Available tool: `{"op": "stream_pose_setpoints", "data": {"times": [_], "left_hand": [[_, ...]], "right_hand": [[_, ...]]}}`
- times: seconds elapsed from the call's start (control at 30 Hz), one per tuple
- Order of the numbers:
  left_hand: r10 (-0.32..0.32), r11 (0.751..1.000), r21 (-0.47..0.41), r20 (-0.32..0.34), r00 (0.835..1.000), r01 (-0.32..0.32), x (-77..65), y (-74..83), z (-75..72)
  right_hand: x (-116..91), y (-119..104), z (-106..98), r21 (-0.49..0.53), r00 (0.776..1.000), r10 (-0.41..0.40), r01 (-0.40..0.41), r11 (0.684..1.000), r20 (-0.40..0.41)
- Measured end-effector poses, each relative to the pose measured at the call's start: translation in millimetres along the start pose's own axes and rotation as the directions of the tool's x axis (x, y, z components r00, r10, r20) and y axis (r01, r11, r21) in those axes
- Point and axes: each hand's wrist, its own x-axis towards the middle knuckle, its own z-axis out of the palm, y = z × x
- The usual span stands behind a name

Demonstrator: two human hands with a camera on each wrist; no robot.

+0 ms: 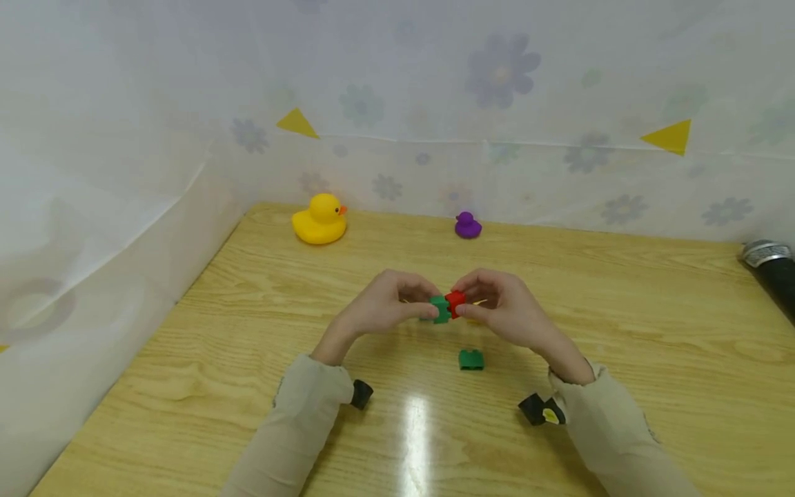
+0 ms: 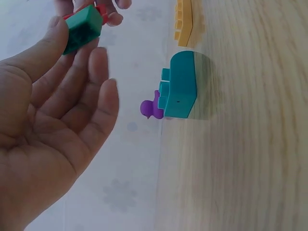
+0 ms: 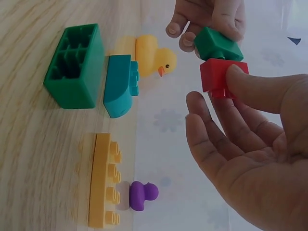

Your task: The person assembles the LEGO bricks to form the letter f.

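Observation:
Above the middle of the table, my left hand (image 1: 391, 301) pinches a green toy brick (image 2: 84, 29) between thumb and fingers. My right hand (image 1: 506, 310) pinches a red toy brick (image 3: 222, 77), thumb across its face. The two bricks meet each other in the right wrist view, the green one's studs toward the red one. On the table below lies another green brick (image 1: 471, 359), hollow side showing. A teal brick with a rounded end (image 2: 182, 85) and a long yellow brick (image 3: 100, 180) rest near the hands, mostly hidden behind them in the head view.
A yellow rubber duck (image 1: 319, 221) and a small purple duck (image 1: 468, 226) sit along the table's back edge. A black microphone (image 1: 770, 269) lies at the far right. White flowered sheeting (image 1: 435, 166) hangs behind the table and on its left.

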Motion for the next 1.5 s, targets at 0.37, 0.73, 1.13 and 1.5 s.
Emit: {"op": "stream_pose_setpoints", "data": {"times": [0.37, 0.73, 1.13, 1.5], "left_hand": [[0.03, 0.998, 0.063, -0.088, 0.996, -0.025, -0.2, 3.1, 3.2], [0.011, 1.0, 0.014, -0.103, 0.995, -0.01, 1.3, 1.7, 6.1], [-0.006, 1.0, -0.023, -0.114, 0.993, 0.004, 1.8, 1.3, 7.2], [0.001, 0.999, -0.034, -0.126, 0.992, -0.005, 1.8, 0.4, 12.6]], "right_hand": [[-1.6, -2.1, 0.5, 0.016, 0.999, 0.019, -0.018, 1.0, -0.031], [-1.3, -2.5, -1.3, 0.048, 0.997, 0.062, -0.06, 0.997, -0.044], [-1.3, -4.1, 0.5, 0.112, 0.987, 0.152, -0.145, 0.983, -0.056], [-0.3, -2.3, 2.8, 0.147, 0.982, 0.173, -0.162, 0.976, -0.069]]}}
